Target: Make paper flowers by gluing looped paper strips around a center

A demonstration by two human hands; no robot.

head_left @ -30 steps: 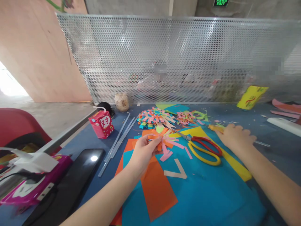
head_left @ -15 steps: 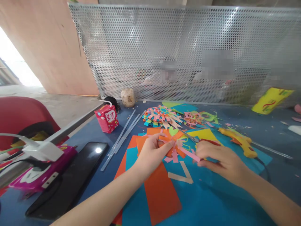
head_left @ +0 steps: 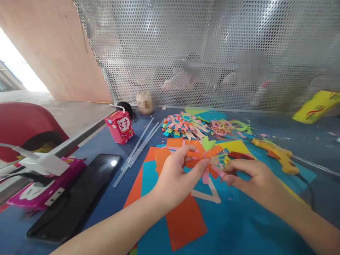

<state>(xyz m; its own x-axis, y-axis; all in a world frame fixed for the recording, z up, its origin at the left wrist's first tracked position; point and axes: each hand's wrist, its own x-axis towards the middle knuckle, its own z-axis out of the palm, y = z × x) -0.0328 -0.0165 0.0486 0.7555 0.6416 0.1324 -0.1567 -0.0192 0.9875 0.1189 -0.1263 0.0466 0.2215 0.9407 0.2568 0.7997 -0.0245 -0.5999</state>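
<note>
Left fingers (head_left: 198, 172) pinch orange-pink flower (head_left: 214, 151), seemingly unfinished; right fingers (head_left: 230, 179) pinch pink strip (head_left: 218, 171); fuller flower (head_left: 183, 123), apparently done, near worktop's (head_left: 305, 141) far edge.

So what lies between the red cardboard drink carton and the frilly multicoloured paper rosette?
Long translucent sticks lie between the carton and the rosette, in the head view.

Two hands (head_left: 175, 175) (head_left: 251, 179); one glue gun (head_left: 280, 157)

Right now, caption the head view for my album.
Left hand holds orange paper strips, right hand pinches a pink strip, yellow glue gun nearby.
</note>
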